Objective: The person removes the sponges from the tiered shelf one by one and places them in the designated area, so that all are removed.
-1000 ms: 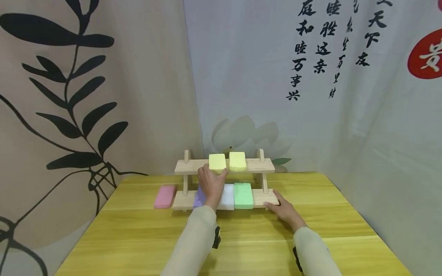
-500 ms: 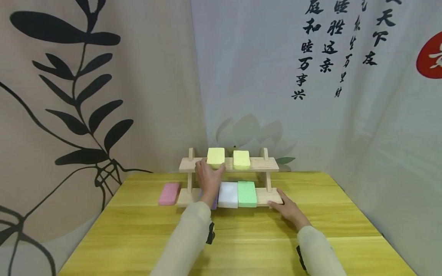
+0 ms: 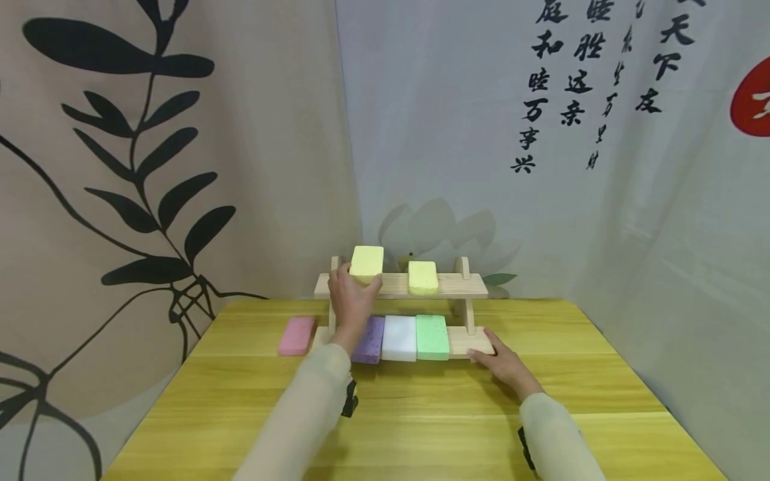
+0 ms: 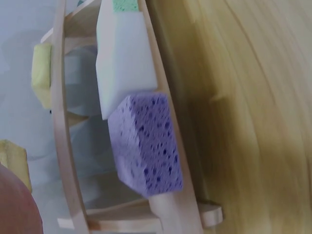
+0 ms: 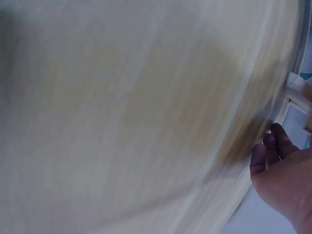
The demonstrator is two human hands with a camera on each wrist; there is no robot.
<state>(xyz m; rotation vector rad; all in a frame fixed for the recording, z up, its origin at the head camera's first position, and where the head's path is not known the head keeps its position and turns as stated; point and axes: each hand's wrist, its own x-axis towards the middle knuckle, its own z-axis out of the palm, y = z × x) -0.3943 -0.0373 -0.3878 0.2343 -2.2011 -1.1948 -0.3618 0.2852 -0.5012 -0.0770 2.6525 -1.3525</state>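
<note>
In the head view my left hand (image 3: 353,299) grips a yellow sponge (image 3: 367,262) between thumb and fingers, at the left part of the rack's upper shelf. Whether that sponge touches the shelf is unclear. My right hand (image 3: 506,366) holds the right end of the two-tier wooden rack (image 3: 478,342) at its lower shelf. Further right on the upper shelf stands another yellow sponge (image 3: 423,277). Purple (image 4: 146,146), white (image 4: 126,58) and green (image 3: 432,337) sponges sit side by side on the lower shelf.
A pink sponge (image 3: 297,336) lies on the wooden table (image 3: 433,421), left of the rack. Behind the rack hangs a pale cloth (image 3: 433,133) with dark leaves and writing.
My left hand has moved the yellow sponge left and up, away from the other yellow one. More of the purple sponge shows now. My right hand keeps its place on the rack.
</note>
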